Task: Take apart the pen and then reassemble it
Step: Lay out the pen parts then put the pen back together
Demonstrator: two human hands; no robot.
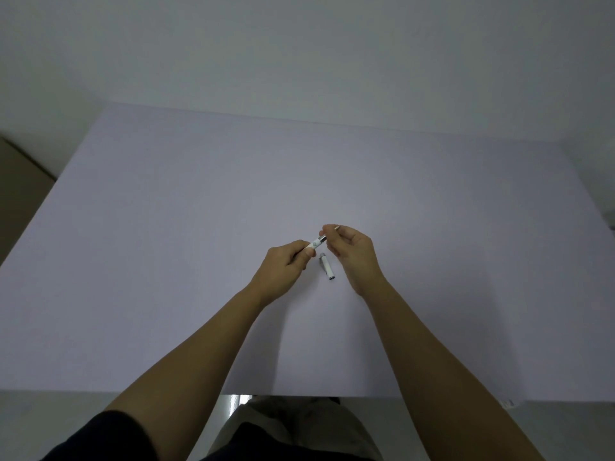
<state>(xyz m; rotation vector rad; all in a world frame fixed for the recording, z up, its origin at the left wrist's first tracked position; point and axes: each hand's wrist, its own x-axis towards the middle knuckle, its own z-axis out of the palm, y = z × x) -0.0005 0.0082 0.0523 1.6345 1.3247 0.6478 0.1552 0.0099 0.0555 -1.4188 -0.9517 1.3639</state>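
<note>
My left hand [286, 264] grips the white pen barrel [316, 243], whose silver collar points up and to the right. My right hand [349, 251] pinches the pen's front section at that collar; a thin tip [336, 228] pokes out above the fingers. Whether the section is joined to the barrel or apart from it, I cannot tell. The white pen cap [327, 267] with its silver end lies on the table between my two hands, just below the barrel.
A pale lilac table [166, 244] fills the view, with a plain wall behind it. A brown box [20, 188] stands beyond the left edge. My lap shows below the near edge.
</note>
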